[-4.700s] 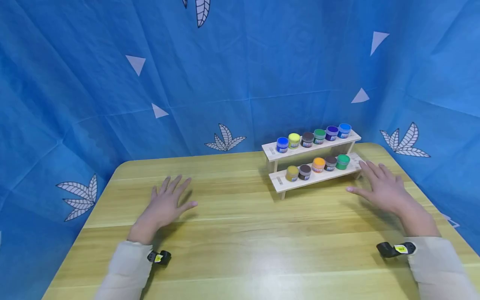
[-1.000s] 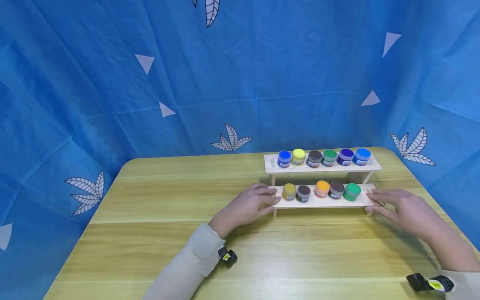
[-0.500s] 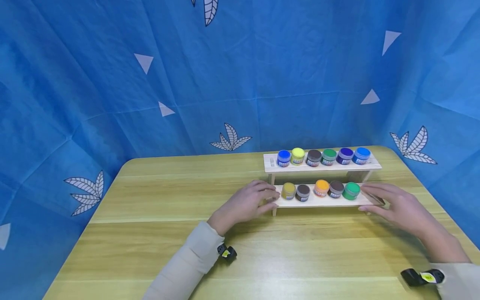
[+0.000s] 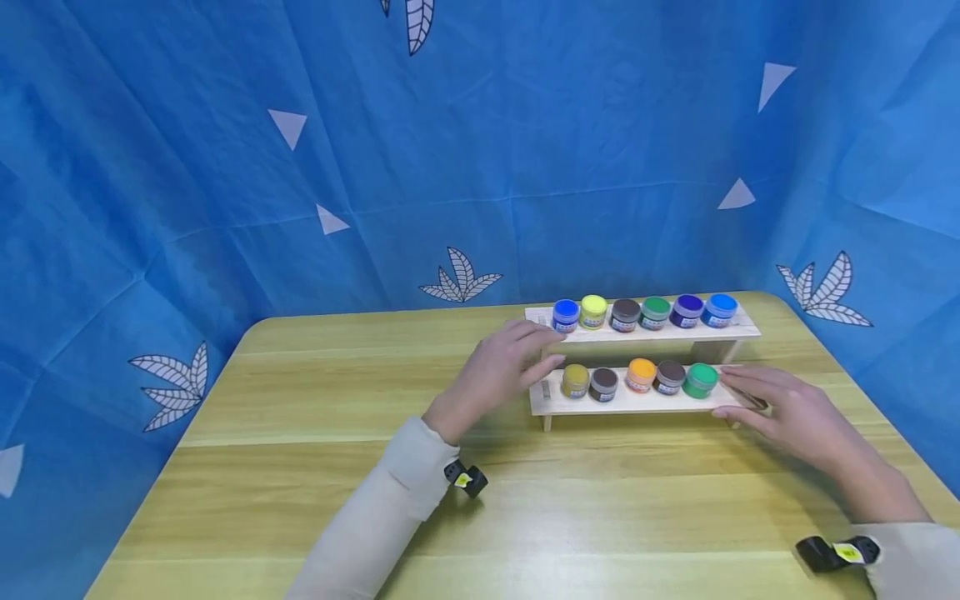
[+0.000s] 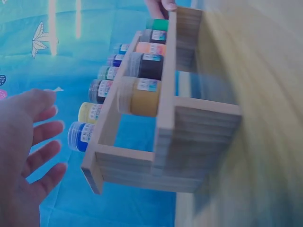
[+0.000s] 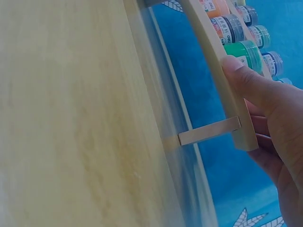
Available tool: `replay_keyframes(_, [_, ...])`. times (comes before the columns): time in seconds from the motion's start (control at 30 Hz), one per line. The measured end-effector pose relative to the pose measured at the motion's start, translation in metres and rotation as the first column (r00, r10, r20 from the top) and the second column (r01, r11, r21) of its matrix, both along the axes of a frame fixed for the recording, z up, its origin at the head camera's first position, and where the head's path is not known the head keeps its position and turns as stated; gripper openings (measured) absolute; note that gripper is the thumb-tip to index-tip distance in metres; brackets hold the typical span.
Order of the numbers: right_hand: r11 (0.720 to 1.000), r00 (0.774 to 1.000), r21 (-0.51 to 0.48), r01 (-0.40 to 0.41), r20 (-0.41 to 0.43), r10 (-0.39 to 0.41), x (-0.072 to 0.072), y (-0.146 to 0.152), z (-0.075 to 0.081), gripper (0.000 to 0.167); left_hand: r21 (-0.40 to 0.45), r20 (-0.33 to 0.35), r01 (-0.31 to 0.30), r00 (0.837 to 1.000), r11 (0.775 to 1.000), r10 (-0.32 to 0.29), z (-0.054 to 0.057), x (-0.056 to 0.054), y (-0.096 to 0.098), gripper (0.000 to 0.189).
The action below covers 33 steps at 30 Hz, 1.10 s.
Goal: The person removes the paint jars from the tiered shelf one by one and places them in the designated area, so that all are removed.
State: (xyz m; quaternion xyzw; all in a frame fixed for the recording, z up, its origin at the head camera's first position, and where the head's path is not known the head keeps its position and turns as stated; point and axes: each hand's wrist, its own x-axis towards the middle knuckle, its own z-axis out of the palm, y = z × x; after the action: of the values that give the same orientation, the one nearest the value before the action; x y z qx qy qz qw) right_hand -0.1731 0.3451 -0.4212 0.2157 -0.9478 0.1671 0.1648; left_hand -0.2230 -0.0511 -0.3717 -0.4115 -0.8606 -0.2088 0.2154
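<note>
Wooden rack [image 4: 622,405] on a wood-grained table [image 4: 225,467] was gripped at its lower right end between thumb and fingers of the right hand [image 4: 798,417]; the left hand [image 4: 498,367] hovered, fingers loosely spread, near round, lidded jars [image 4: 593,312].

My left forearm [image 4: 375,521] slants forward and rightward, my left fingers [image 5: 47,133] apart and loosely bent. My right forearm [image 4: 911,558] angles inward, right fingers [image 6: 261,125] curled, thumb [image 6: 239,71] opposite them, gripping.
</note>
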Motion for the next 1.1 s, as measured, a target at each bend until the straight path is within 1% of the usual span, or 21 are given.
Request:
replay_keyframes(0.13, [1.000, 1.000, -0.001, 0.000, 0.007, 0.000, 0.001, 0.000, 0.000, 0.061, 0.045, 0.002, -0.052, 0.999, 0.998, 0.052, 0.007, -0.011, 0.008, 0.033])
replay_keyframes(0.23, [1.000, 1.000, 0.006, 0.001, 0.008, -0.001, 0.000, 0.000, -0.001, 0.061, 0.037, 0.020, -0.086, 0.996, 0.996, 0.086, 0.011, -0.019, 0.014, 0.034])
replay_keyframes(0.3, [1.000, 1.000, 0.009, 0.002, 0.009, -0.002, -0.001, 0.002, -0.003, 0.061, 0.015, 0.053, -0.116, 0.992, 0.993, 0.115, 0.014, -0.025, 0.018, 0.037])
replay_keyframes(0.37, [1.000, 1.000, 0.008, 0.005, 0.009, -0.005, -0.001, 0.002, -0.004, 0.061, -0.008, 0.106, -0.151, 0.983, 0.989, 0.151, 0.016, -0.030, 0.022, 0.042])
replay_keyframes(0.43, [1.000, 1.000, 0.004, 0.007, 0.008, -0.007, -0.001, 0.001, -0.004, 0.061, -0.032, 0.156, -0.182, 0.970, 0.983, 0.185, 0.017, -0.034, 0.024, 0.045])
replay_keyframes(0.53, [1.000, 1.000, 0.001, 0.008, 0.004, -0.008, -0.001, 0.000, -0.004, 0.060, -0.065, 0.217, -0.204, 0.952, 0.977, 0.214, 0.017, -0.039, 0.027, 0.048])
replay_keyframes(0.63, [1.000, 1.000, 0.000, 0.005, -0.008, -0.005, -0.001, 0.000, -0.005, 0.060, -0.074, 0.256, -0.211, 0.940, 0.975, 0.223, 0.015, -0.042, 0.030, 0.048])
replay_keyframes(0.73, [1.000, 1.000, 0.002, 0.001, -0.019, -0.001, -0.001, 0.001, -0.006, 0.060, -0.065, 0.302, -0.223, 0.925, 0.973, 0.232, 0.012, -0.045, 0.031, 0.048])
replay_keyframes(0.9, [1.000, 1.000, 0.004, 0.004, -0.026, -0.004, -0.001, 0.001, -0.006, 0.060, -0.008, 0.359, -0.238, 0.906, 0.971, 0.225, 0.009, -0.046, 0.030, 0.047])
replay_keyframes(1.0, [1.000, 1.000, 0.003, 0.015, -0.021, -0.015, -0.001, 0.000, -0.006, 0.060, 0.031, 0.361, -0.242, 0.907, 0.970, 0.214, 0.009, -0.045, 0.027, 0.047])
replay_keyframes(1.1, [1.000, 1.000, 0.004, 0.009, -0.022, -0.009, -0.001, 0.000, -0.006, 0.060, 0.056, 0.351, -0.251, 0.911, 0.966, 0.217, 0.009, -0.044, 0.020, 0.047])
